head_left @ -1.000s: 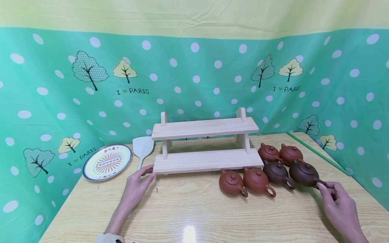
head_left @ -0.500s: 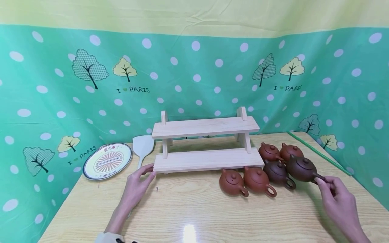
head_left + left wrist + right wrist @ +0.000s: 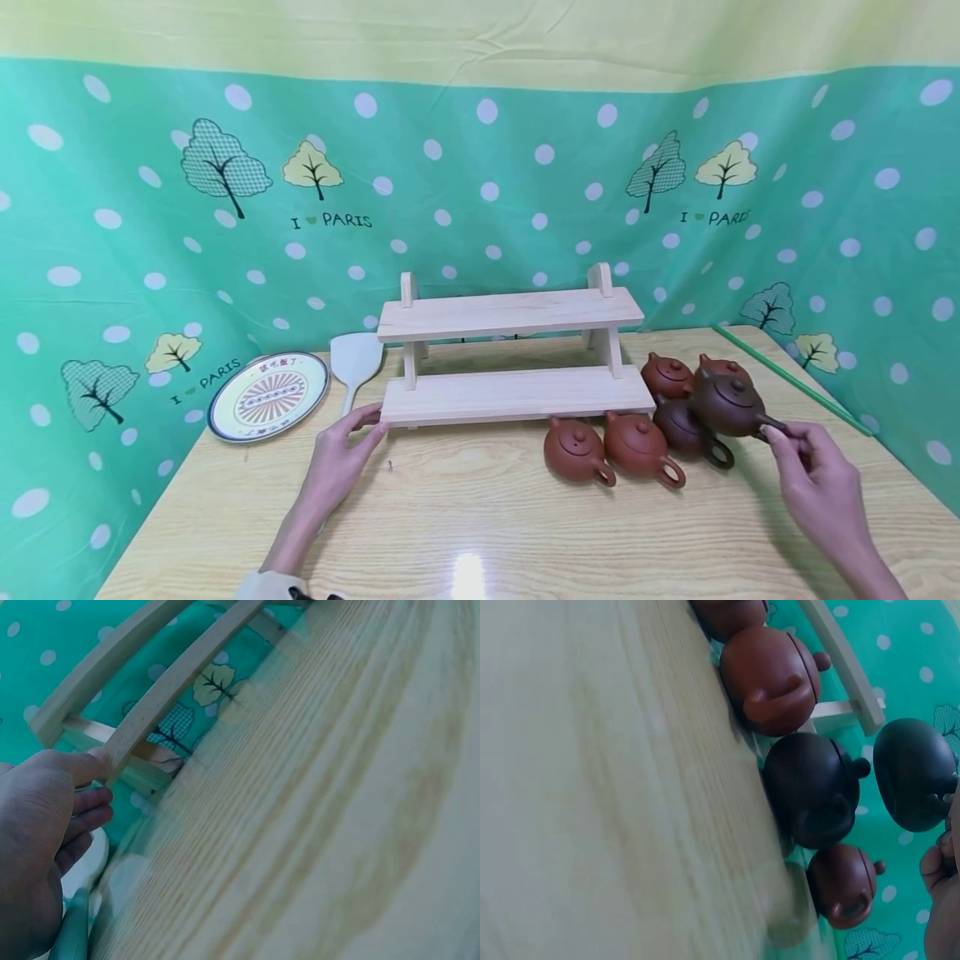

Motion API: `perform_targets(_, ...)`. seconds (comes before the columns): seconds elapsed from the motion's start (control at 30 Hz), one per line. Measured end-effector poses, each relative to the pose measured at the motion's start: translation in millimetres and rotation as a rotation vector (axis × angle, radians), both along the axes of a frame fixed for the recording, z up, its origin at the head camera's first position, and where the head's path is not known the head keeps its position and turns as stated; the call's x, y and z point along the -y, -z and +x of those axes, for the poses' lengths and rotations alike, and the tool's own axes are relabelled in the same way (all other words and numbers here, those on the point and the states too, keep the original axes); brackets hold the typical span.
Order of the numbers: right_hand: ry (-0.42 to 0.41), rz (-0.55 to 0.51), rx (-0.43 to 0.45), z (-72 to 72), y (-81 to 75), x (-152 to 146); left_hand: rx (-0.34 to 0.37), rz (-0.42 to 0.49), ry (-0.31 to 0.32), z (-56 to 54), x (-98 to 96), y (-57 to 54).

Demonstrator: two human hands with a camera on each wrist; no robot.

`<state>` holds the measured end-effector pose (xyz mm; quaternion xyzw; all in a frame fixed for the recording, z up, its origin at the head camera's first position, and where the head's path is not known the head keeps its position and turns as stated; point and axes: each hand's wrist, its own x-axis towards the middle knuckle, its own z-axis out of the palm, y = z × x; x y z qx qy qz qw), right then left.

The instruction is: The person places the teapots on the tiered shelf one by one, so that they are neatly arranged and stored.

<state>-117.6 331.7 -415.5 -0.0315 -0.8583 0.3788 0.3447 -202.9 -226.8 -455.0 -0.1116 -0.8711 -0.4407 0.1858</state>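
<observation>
My right hand (image 3: pixel 821 479) pinches the handle of a dark brown teapot (image 3: pixel 726 407), which hangs above the table, well clear of it in the right wrist view. Just under it stands a second dark teapot (image 3: pixel 681 429). Two reddish-brown teapots are behind, one (image 3: pixel 667 375) by the shelf's right end and one (image 3: pixel 726 368) partly hidden by the lifted teapot. Two more reddish teapots stand before the shelf, the left one (image 3: pixel 573 450) and the right one (image 3: pixel 641 448). My left hand (image 3: pixel 337 462) holds the left end of the two-tier wooden shelf (image 3: pixel 517 395), thumb against the lower board.
A patterned plate (image 3: pixel 267 397) leans at the back left. Beside it a white spatula (image 3: pixel 356 358) lies partly behind my left hand. A green stick (image 3: pixel 795 379) runs along the table's right rear. A polka-dot cloth (image 3: pixel 487 208) hangs behind and at both sides.
My right hand has raised the dark teapot off the table and carried it leftward, over the other dark teapot. My left hand stays at the shelf end.
</observation>
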Motion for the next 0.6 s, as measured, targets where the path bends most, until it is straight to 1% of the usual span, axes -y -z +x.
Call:
perform_targets(0.13,-0.034,-0.012,-0.004,-3.6,-3.9,6,-0.001,0.004,0.0,0.2,0.7,0.5)
perform_targets(0.23,-0.048,0.0,-0.004,-7.0,-5.8,11,-0.005,0.01,0.002,0.3,1.0,0.9)
perform_targets(0.37,-0.072,0.003,-0.028,-12.2,-7.1,18,-0.004,0.008,0.002,0.2,0.8,1.1)
perform_targets(0.6,-0.124,-0.031,-0.072,-22.5,-7.8,26,0.001,0.012,0.006,-0.6,0.5,1.4)
